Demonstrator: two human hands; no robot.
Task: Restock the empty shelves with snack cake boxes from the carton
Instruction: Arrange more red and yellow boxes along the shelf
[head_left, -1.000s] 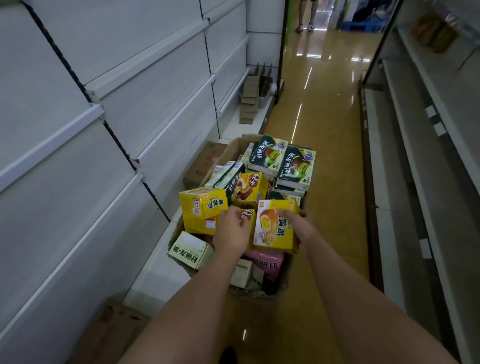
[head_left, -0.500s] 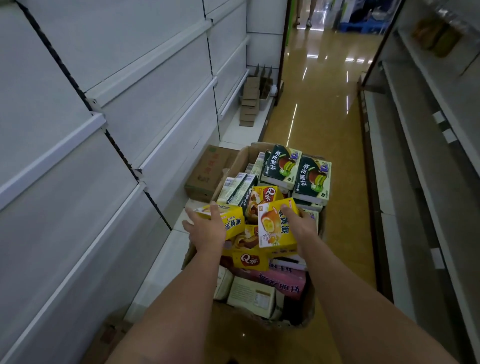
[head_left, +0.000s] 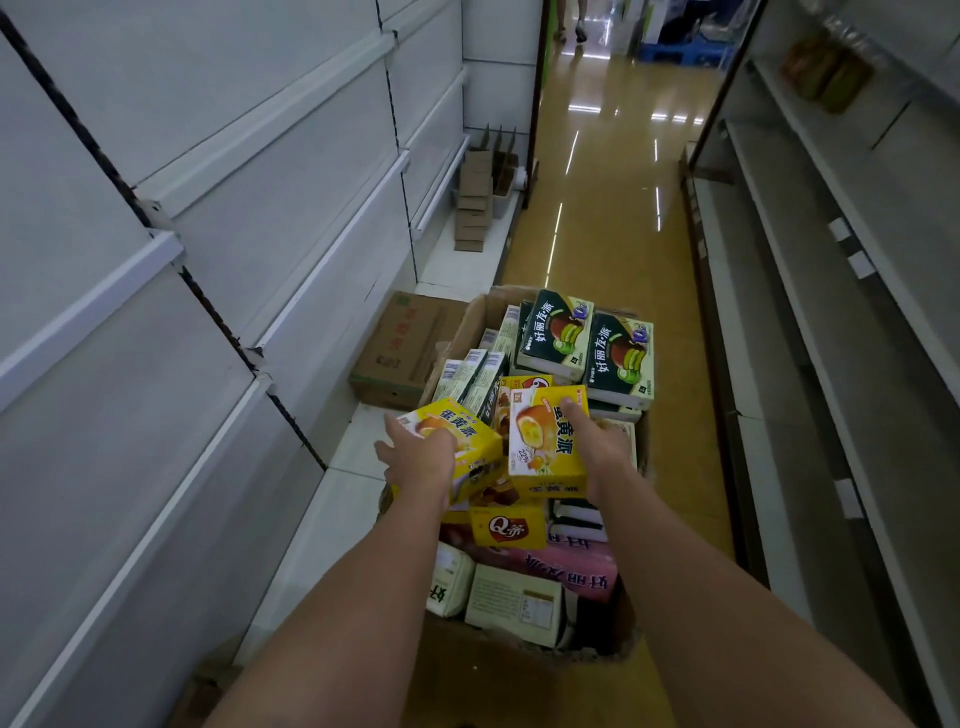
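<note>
An open cardboard carton (head_left: 470, 325) on the aisle floor is heaped with snack cake boxes. My left hand (head_left: 421, 457) grips a yellow egg-yolk pie box (head_left: 470, 434), tilted and lifted over the carton's left side. My right hand (head_left: 597, 447) holds a second yellow box (head_left: 545, 441) upright above the pile, thumb across its front. Beneath them lie a yellow Q box (head_left: 509, 527), a pink box (head_left: 571, 569) and cream boxes (head_left: 514, 605). Two dark green boxes (head_left: 587, 343) top the far end. White bare shelves (head_left: 208, 260) run along the left.
A closed brown carton (head_left: 402, 348) sits on the left bottom shelf beside the open one. Folded cardboard pieces (head_left: 475, 200) stand stacked further down that shelf. Grey shelving (head_left: 831, 312) lines the right, with a few packs (head_left: 826, 73) high up. A person's legs (head_left: 571, 26) show at the aisle's far end.
My left hand has left the pile's middle and taken the yellow box at the left, lifting it. My right hand has raised its yellow box. The view moved closer over the carton.
</note>
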